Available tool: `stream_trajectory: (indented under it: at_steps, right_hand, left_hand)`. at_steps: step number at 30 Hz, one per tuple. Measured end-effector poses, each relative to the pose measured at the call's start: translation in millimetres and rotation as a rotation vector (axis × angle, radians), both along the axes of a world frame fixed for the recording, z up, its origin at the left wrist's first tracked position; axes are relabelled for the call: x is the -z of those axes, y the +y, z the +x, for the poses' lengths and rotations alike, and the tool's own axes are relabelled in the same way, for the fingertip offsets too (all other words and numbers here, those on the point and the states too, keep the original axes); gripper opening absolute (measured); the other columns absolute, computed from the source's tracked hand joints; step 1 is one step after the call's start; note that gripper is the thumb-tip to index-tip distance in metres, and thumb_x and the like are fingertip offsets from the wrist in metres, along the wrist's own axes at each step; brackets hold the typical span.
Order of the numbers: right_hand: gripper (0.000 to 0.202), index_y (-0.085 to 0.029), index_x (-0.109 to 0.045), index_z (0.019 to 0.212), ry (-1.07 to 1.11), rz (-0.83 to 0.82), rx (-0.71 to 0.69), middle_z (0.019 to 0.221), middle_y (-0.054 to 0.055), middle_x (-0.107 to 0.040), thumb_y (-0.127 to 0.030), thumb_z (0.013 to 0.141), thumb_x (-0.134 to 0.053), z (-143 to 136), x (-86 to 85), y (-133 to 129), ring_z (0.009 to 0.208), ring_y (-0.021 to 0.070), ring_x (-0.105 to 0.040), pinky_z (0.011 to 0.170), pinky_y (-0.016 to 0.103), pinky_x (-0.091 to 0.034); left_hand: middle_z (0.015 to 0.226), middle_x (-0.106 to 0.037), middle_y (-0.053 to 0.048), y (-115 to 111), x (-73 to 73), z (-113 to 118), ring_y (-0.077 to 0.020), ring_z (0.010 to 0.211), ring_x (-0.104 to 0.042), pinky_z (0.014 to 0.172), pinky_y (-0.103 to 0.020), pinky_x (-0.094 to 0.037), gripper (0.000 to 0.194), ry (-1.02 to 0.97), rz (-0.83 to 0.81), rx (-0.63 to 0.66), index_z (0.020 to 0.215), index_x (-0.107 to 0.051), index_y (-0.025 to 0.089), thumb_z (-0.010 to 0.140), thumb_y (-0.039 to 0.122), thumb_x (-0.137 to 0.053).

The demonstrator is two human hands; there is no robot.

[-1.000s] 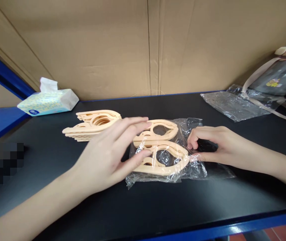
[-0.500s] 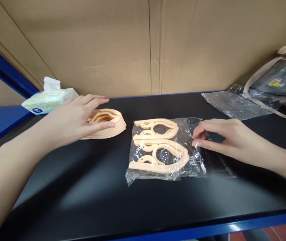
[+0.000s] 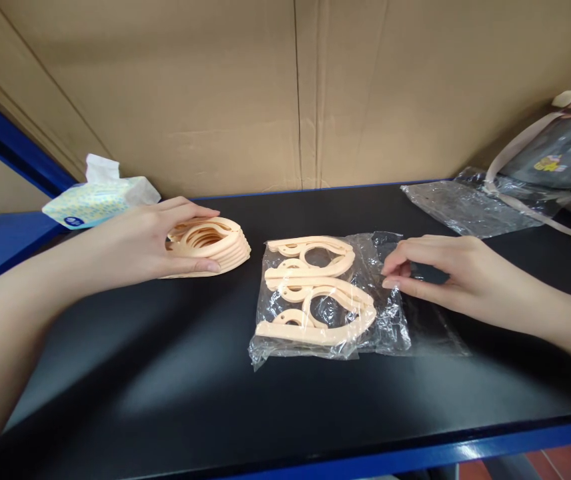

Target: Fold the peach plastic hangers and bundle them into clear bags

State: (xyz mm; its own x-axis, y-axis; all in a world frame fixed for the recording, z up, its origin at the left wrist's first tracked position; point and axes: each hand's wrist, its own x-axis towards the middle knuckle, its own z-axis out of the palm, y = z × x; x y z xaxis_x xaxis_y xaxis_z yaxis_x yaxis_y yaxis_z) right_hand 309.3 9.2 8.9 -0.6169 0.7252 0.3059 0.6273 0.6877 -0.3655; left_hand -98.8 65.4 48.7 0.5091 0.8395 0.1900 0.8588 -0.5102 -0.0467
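A stack of peach folding hangers (image 3: 233, 250) lies on the black tabletop at left of centre. My left hand (image 3: 150, 240) is wrapped round the stack's left part, with its thumb on the near side and fingers at the far side. At the centre, more peach hangers (image 3: 335, 333) lie inside a clear plastic bag (image 3: 390, 320). The thumb and index finger of my right hand (image 3: 440, 277) are closed at the bag's right edge, pinching the thin film.
Behind the left hand stands a tissue pack (image 3: 100, 200). Another clear bag (image 3: 465, 207) lies at the back right, beside a strapped bottle (image 3: 555, 153). Cardboard (image 3: 215, 100) rises behind the black tabletop (image 3: 190, 400), which has a blue front edge.
My left hand has lowered onto the stack, and its thumb has moved down and left along the near side. My right hand and the bagged hangers look nearly unchanged.
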Motion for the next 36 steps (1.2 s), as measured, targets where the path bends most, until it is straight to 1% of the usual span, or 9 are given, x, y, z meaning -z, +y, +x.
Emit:
stream_trajectory:
  at_steps: [6, 10, 13, 17, 20, 23, 27, 33, 36]
  right_hand:
    - [0.016, -0.025, -0.065, 0.097, -0.011, -0.002, -0.004, 0.084, -0.002, -0.069, -0.038, 0.1, -0.057, 0.7, 0.8, -0.4, 0.075, 0.0147, -0.066, 0.07, 0.029, -0.048]
    - [0.014, -0.025, -0.063, 0.097, -0.002, 0.02, 0.0, 0.096, 0.001, -0.066, -0.037, 0.1, -0.057, 1.1, 0.6, -1.1, 0.081, 0.0162, -0.066, 0.071, 0.03, -0.049]
    - [0.008, -0.025, -0.062, 0.097, 0.035, 0.098, 0.037, 0.108, 0.004, -0.06, -0.032, 0.098, -0.057, -0.9, -1.4, -2.6, 0.088, 0.0175, -0.066, 0.076, 0.032, -0.051]
    - [0.005, -0.025, -0.058, 0.092, 0.19, 0.211, 0.12, 0.105, 0.004, -0.06, -0.022, 0.095, -0.058, -8.0, -6.4, -9.7, 0.093, 0.0198, -0.063, 0.082, 0.035, -0.05]
    - [0.01, -0.026, -0.053, 0.091, 0.331, 0.062, 0.079, 0.098, 0.002, -0.064, -0.022, 0.094, -0.062, -17.0, -11.3, -19.0, 0.09, 0.0182, -0.063, 0.08, 0.032, -0.05]
    - [0.019, -0.026, -0.051, 0.088, 0.381, -0.158, -0.101, 0.089, -0.002, -0.068, -0.028, 0.093, -0.069, -28.2, -16.4, -27.8, 0.077, 0.0141, -0.064, 0.069, 0.026, -0.048]
    - [0.027, -0.023, -0.056, 0.084, 0.243, -0.113, -0.293, 0.078, -0.002, -0.062, -0.044, 0.091, -0.072, -40.7, -19.3, -33.1, 0.073, 0.0139, -0.058, 0.073, 0.028, -0.046]
    - [0.019, -0.021, -0.06, 0.081, 0.211, -0.159, -0.239, 0.077, -0.002, -0.061, -0.029, 0.098, -0.063, -44.6, -14.7, -29.9, 0.073, 0.0133, -0.056, 0.072, 0.028, -0.043]
    - [0.023, -0.021, -0.062, 0.077, 0.256, -0.22, -0.167, 0.072, -0.002, -0.061, -0.031, 0.098, -0.062, -41.7, -14.2, -28.0, 0.07, 0.0132, -0.054, 0.07, 0.028, -0.043]
  left_hand:
    - [0.114, -0.067, -0.006, -10.5, -8.6, 15.5, -0.0227, 0.094, -0.066, 0.081, -0.03, -0.046, 0.084, -0.029, -0.035, -0.051, 0.13, -0.061, 0.017, 0.084, 0.086, -0.043]
    - [0.109, -0.066, -0.004, -14.2, -14.3, 20.8, -0.0227, 0.088, -0.065, 0.076, -0.03, -0.045, 0.078, -0.061, 0.053, -0.057, 0.124, -0.065, 0.02, 0.081, 0.083, -0.048]
    - [0.11, -0.063, -0.007, -19.3, -13.7, 28.5, -0.0257, 0.092, -0.064, 0.082, -0.036, -0.047, 0.078, -0.081, 0.214, 0.047, 0.125, -0.063, 0.017, 0.086, 0.082, -0.043]
    - [0.121, -0.062, -0.014, -38.6, -3.2, 53.9, -0.03, 0.105, -0.063, 0.087, -0.041, -0.049, 0.068, -0.06, 0.412, 0.264, 0.134, -0.054, 0.014, 0.095, 0.07, -0.047]
    - [0.124, -0.066, -0.013, -63.4, 7.3, 80.3, -0.0302, 0.11, -0.062, 0.088, -0.043, -0.048, 0.05, -0.026, 0.465, 0.381, 0.134, -0.052, 0.016, 0.097, 0.048, -0.063]
    - [0.123, -0.07, -0.012, -86.8, 15.5, 102.1, -0.03, 0.112, -0.06, 0.095, -0.047, -0.043, 0.043, -0.012, 0.511, 0.5, 0.138, -0.053, 0.012, 0.101, 0.035, -0.054]
    - [0.122, -0.072, -0.007, -98.1, 23.6, 114.5, -0.0266, 0.111, -0.059, 0.091, -0.045, -0.042, 0.036, -0.049, 0.46, 0.558, 0.139, -0.053, 0.012, 0.105, 0.023, -0.043]
    - [0.126, -0.071, -0.009, -88.7, 31.2, 115.0, -0.0283, 0.106, -0.06, 0.09, -0.046, -0.042, 0.042, -0.042, 0.482, 0.563, 0.14, -0.052, 0.009, 0.102, 0.028, -0.052]
    - [0.128, -0.07, -0.011, -85.7, 30.9, 113.5, -0.0287, 0.105, -0.061, 0.087, -0.045, -0.042, 0.044, -0.048, 0.488, 0.548, 0.142, -0.05, 0.008, 0.101, 0.026, -0.052]
